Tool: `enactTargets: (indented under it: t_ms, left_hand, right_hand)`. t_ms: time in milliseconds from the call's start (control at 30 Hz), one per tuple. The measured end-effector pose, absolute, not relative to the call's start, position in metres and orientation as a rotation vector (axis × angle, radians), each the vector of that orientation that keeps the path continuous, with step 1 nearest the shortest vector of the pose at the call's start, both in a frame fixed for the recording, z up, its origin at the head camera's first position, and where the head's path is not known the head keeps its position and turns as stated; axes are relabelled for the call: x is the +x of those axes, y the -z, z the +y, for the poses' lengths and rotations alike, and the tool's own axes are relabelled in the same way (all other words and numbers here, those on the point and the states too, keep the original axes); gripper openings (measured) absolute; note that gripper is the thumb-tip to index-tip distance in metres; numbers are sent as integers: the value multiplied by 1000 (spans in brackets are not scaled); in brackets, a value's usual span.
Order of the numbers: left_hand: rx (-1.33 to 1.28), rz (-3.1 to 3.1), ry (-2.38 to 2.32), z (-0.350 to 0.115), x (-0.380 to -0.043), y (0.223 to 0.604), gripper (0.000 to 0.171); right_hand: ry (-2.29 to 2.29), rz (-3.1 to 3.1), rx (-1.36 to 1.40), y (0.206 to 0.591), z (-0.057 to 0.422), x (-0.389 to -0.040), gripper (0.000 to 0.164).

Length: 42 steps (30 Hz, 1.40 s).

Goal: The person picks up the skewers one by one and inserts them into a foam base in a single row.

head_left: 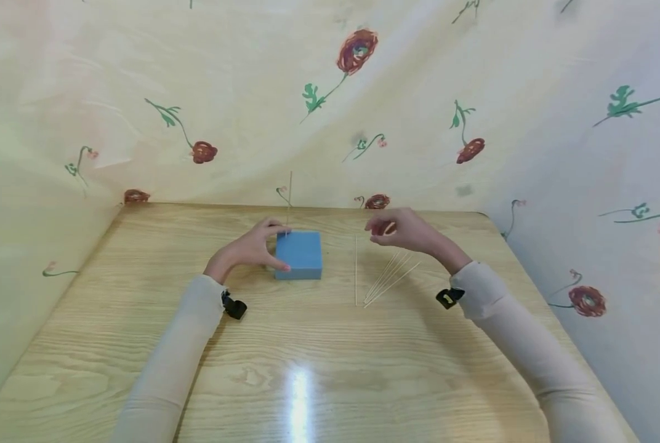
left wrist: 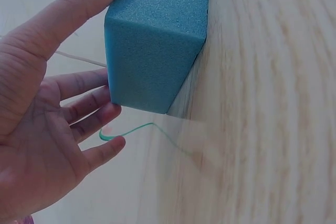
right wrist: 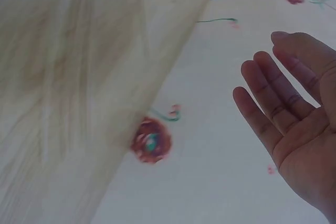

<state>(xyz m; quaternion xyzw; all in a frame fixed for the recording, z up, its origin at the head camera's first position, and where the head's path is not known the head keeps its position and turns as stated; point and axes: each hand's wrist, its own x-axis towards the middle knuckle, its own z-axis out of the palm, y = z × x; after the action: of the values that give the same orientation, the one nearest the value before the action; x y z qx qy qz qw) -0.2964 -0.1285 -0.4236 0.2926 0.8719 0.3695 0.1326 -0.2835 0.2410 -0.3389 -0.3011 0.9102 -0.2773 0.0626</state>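
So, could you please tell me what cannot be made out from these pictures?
Head: whether the upright stick enters the blue block; its foot is too small to tell.
Head: the exact number of fanned sticks; they are too thin where they converge.
Left wrist: the block's other end, cut off by the top edge.
Right wrist: the rest of the block, cut off by the top edge.

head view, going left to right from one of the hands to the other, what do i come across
Left hand → blue block → lone flat-lying stick → right hand
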Motion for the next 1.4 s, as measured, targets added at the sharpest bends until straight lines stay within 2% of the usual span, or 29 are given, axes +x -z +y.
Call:
enactTargets:
  t_ms: [433, 767, 1400]
  left_hand:
    - [862, 2525, -1074, -126, -301, 422, 95]
    - [858, 2503, -1101, -124, -298, 419, 95]
    - [853, 2498, -1126, -127, -296, 422, 95]
  right_hand:
    - [496, 2776, -996, 382, 284, -268, 18]
    - [297, 2794, -1091, 395, 295, -257, 24]
    - [170, 2863, -1348, 414, 303, -252, 18]
